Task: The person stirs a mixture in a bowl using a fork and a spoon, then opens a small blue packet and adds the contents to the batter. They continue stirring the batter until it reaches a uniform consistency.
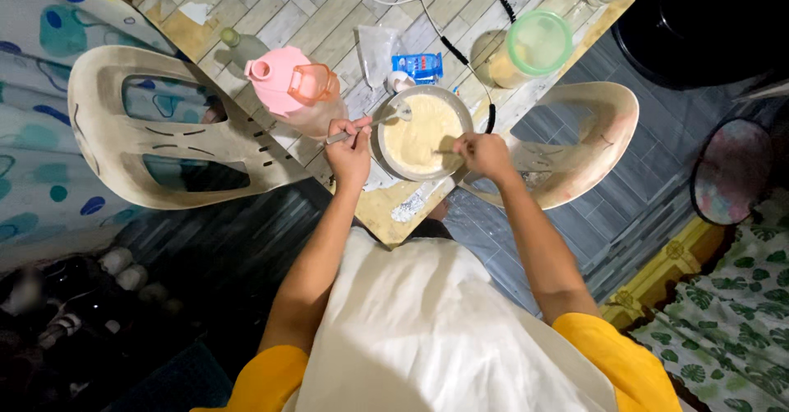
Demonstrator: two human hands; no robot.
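Observation:
A round metal bowl (385, 155) of pale yellow batter (419, 132) sits near the front edge of a small wood-patterned table (288, 17). My left hand (348, 150) grips the handle of a metal spoon (393, 116) whose head rests over the bowl's far left rim. My right hand (483, 152) is closed at the bowl's right side, holding a thin utensil that dips into the batter; what kind it is I cannot tell.
A pink-lidded jug (289, 85) stands left of the bowl, with a blue packet (417, 65) and a green-lidded container (534, 46) behind it. Cream plastic chairs (148, 132) flank the table. Cables cross the tabletop.

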